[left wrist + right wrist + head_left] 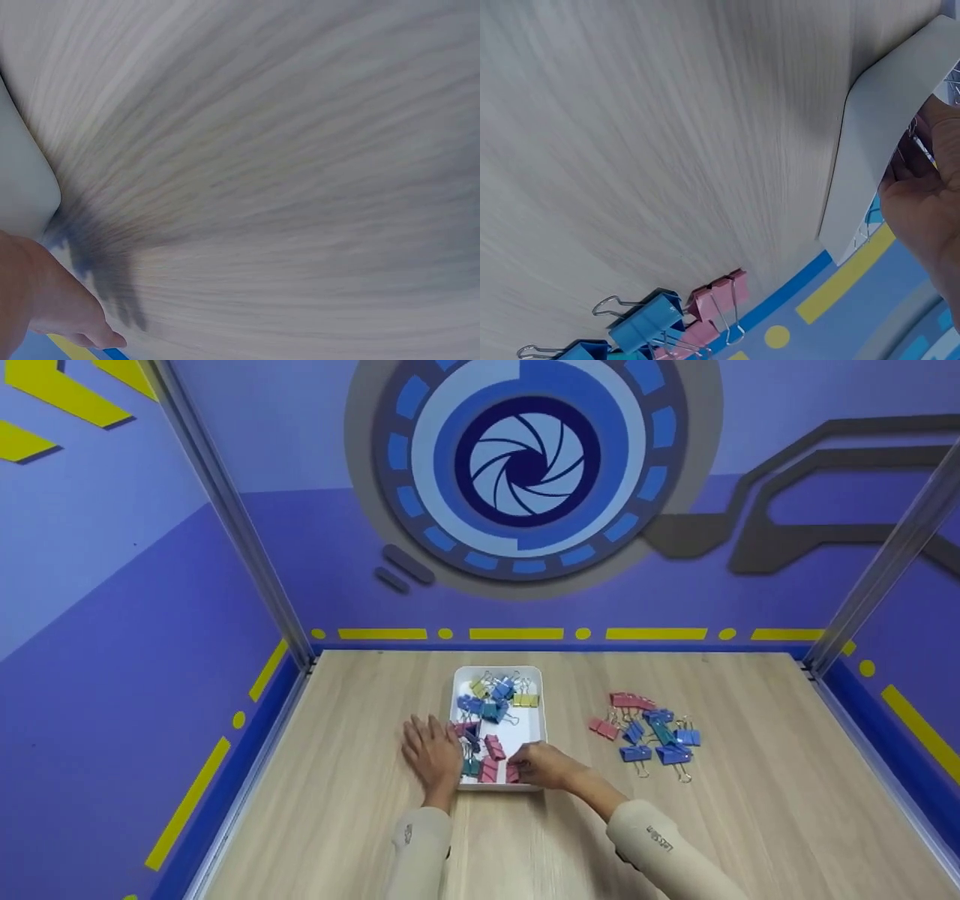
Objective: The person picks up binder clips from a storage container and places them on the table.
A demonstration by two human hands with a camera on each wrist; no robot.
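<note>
A white tray (546, 735) holds several binder clips in yellow, blue, green and red. My left hand (433, 751) lies with fingers straight along the tray's left side, its fingertips pointing away from me. At the near right corner, my right hand (547, 765) reaches over the rim with curled fingers and pinches a red binder clip (513, 771). Beside that clip lies another red binder clip (488, 769), with a green binder clip (470, 766) to its left. In the right wrist view the fingers dip behind the tray wall (877, 120), which hides most of their grip.
To the right of the tray, a loose pile of binder clips lies on the wooden table (337, 825), with a red clip (604, 727) at its left and blue clips such as this one (636, 753) in front. Patterned panels (300, 555) wall the table's back and sides.
</note>
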